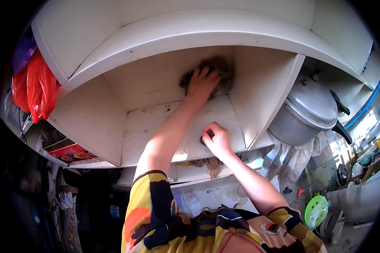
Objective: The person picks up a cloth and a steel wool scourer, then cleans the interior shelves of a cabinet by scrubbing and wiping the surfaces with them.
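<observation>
My left hand (pixel 202 84) reaches deep into a white shelf compartment (pixel 156 84). Under its fingers, a dark brown-grey cloth (pixel 223 69) is pressed against the back panel near the right inner corner; the cloth is somewhat blurred. Closer to me, my right hand (pixel 217 139) is closed in a fist just above or on the compartment's floor. A dark, speckled scouring pad (pixel 210 134) shows between its fingers, mostly hidden by the hand. Brownish stains mark the floor panel and the lower back wall.
To the right, a large metal pressure cooker (pixel 302 109) with black handles sits in the adjoining compartment. A red plastic bag (pixel 37 88) hangs at the left. Below it lies a red box (pixel 71 152). A green round basket (pixel 316 212) stands low on the right.
</observation>
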Available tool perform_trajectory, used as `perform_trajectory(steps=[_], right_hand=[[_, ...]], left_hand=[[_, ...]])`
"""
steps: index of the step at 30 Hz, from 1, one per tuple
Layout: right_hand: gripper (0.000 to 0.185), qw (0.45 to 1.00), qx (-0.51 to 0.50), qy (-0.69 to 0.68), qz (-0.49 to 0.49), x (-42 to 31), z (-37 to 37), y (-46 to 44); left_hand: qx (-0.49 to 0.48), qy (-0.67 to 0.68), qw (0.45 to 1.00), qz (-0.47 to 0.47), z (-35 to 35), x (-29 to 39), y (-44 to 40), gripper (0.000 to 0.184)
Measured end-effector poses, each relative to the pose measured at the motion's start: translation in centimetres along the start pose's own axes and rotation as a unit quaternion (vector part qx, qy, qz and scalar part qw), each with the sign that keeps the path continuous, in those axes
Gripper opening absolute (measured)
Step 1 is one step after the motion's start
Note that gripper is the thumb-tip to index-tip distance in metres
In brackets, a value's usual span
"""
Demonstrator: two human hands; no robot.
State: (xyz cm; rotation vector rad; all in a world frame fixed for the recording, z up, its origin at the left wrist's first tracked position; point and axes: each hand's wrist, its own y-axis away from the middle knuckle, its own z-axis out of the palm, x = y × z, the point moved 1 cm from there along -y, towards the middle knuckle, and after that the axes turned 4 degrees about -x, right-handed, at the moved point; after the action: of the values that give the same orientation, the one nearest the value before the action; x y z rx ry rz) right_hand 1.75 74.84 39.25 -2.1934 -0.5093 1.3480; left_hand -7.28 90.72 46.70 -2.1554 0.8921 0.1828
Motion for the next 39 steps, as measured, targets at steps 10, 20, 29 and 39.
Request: perform_trajectory(steps=[10,20,29,39], right_hand=[[0.008,1.000,-0.016,-0.017,0.017,-0.3,0.0,0.2],[0.007,1.000,0.005,-0.021,-0.007,-0.6,-0.1,0.0],[0.006,0.994,0.022,-0.103,0.014,-0.9,-0.8,0.5],[0.008,0.983,0.026,-0.180,-0.021,-2.1,-2.1,1.2]], left_hand=[[0.048,-0.013,0.999,0.003,-0.4,0.9,-2.0,0.032],[-0.131,0.492,0.829,-0.231,2.7,2.2,-1.2,0.047],[0.205,0.660,0.700,-0.179,-6.1,3.6,-7.0,0.070],[-0.226,0.526,0.783,-0.244,-0.1,7.8,1.2,0.063]])
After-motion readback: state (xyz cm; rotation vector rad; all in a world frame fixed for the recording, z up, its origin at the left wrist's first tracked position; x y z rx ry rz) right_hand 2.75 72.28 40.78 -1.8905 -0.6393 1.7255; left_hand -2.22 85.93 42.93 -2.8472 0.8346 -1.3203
